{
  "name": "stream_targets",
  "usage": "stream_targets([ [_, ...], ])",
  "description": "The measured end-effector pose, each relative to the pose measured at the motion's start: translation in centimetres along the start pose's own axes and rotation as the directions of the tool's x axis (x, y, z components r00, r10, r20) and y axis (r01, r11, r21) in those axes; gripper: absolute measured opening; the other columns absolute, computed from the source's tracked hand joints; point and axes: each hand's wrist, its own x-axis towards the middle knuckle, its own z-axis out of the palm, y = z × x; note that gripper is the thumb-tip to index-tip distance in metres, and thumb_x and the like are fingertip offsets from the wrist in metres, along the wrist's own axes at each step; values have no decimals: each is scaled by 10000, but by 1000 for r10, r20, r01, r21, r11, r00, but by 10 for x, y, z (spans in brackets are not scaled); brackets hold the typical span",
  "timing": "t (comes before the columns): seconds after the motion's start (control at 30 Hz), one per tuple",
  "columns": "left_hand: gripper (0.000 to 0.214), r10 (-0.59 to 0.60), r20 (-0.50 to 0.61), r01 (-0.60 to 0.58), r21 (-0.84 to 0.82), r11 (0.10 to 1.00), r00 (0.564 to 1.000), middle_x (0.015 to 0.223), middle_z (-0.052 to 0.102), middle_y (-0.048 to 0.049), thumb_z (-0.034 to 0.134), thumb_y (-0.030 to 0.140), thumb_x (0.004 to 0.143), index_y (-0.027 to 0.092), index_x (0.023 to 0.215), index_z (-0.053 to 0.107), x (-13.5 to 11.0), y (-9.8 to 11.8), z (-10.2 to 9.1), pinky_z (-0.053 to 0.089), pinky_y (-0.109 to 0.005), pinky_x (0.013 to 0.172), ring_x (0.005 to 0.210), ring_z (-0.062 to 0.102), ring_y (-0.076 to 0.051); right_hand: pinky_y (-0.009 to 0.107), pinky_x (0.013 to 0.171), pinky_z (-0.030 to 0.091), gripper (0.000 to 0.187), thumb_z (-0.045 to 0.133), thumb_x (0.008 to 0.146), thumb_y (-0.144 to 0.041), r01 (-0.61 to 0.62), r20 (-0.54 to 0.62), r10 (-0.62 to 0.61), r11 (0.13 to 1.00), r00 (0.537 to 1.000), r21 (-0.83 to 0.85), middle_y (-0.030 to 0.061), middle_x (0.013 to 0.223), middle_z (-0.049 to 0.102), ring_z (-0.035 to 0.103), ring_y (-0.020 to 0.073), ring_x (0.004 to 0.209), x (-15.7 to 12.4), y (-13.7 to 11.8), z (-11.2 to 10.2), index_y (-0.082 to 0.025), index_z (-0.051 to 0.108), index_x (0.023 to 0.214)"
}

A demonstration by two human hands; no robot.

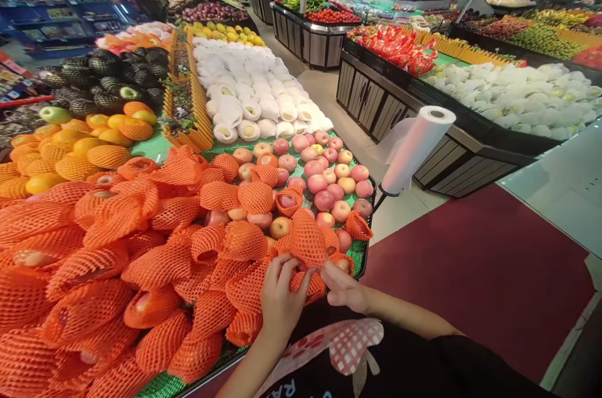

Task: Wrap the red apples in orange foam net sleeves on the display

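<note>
Head view: left hand (281,304) fingers spread on an orange foam net (316,286), right hand (345,288) fingers pinching its edge.

Left hand (281,301) just beside right hand (345,288), fingers forward.

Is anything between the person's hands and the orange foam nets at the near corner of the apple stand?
Nothing visible stands between them. The left hand lies directly on the orange foam nets with its fingers spread, and the right hand touches the nets just beside it. The right hand's fingertips are partly hidden against the netting.
</note>
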Motion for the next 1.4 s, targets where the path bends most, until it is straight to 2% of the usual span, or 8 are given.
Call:
stream_targets([
  [0.13, 40, -33, 27, 32, 60, 998, 999, 815, 700, -31, 587, 186, 960, 197, 997, 597, -7, -6, -1, 543, -290, 662, 728, 705, -201, 427, 1177, 364, 433, 793, 734, -355, 71, -221, -94, 991, 971, -110, 43, 1186, 654, 555, 246, 1252, 2, 14, -2, -293, 709, 1155],
  [0.2, 50, -42, 174, 32, 59, 998, 984, 659, 663, 24, 565, 165, 923, 212, 911, 577, -10, -5, -1, 442, -253, 511, 529, 638, -163, 404, 1019, 469, 44, 685, 738, -283, 61, -474, -213, 947, 854, -315, 23, 917, 623, 590, 228, 1000, 6, 23, -5, -253, 675, 769],
  [0.3, 116, 14, 398, -24, 22, 999, 917, 575, 633, 42, 549, 140, 859, 228, 784, 541, -12, 1, 1, 352, -252, 459, 448, 599, -148, 370, 857, 486, 187, 555, 685, -213, -65, -680, -361, 855, 638, -515, 22, 763, 548, 534, 207, 813, 15, 30, -10, -229, 473, 518],
  [0.37, 134, 61, 442, -59, -18, 998, 895, 590, 647, 27, 539, 128, 828, 230, 741, 524, -12, 5, 1, 358, -252, 483, 479, 620, -153, 355, 837, 488, 123, 564, 612, -213, -86, -740, -308, 893, 598, -441, 23, 766, 577, 535, 208, 822, 21, 30, -15, -228, 483, 521],
  [0.73, 145, 17, 567, 36, -83, 996, 824, 591, 651, 24, 572, 135, 822, 226, 718, 530, -4, 14, 1, 314, -243, 516, 497, 598, -148, 439, 1088, 521, 376, 503, 898, -545, -89, -437, 288, 903, 852, 420, 85, 1185, 772, 682, 269, 1194, 21, 5, -19, -258, 710, 1028],
  [0.97, 151, 87, 561, -19, -126, 992, 823, 556, 593, 28, 537, 152, 842, 226, 717, 498, -2, 17, 4, 265, -256, 518, 474, 532, -142, 418, 1186, 455, 325, 451, 948, -358, -44, -443, 383, 794, 811, 607, 68, 1154, 788, 706, 212, 1172, 17, 0, -28, -206, 709, 1075],
  [1.17, 118, 176, 635, -35, -229, 973, 752, 584, 560, 31, 539, 162, 799, 233, 733, 472, 2, 19, -7, 259, -291, 533, 519, 507, -156, 518, 1076, 536, 558, 413, 938, -587, -79, -486, 223, 951, 845, 298, 129, 1370, 692, 643, 302, 1262, 14, 15, -26, -198, 685, 1231],
  [1.4, 203, 246, 696, 12, -343, 939, 674, 609, 541, 39, 564, 136, 833, 220, 670, 477, 1, 19, -14, 304, -285, 554, 544, 454, -132, 467, 1255, 296, 80, 682, 803, -163, -227, -612, 56, 952, 789, -205, 58, 1019, 752, 546, 307, 1315, 32, 30, -79, -201, 751, 788],
])
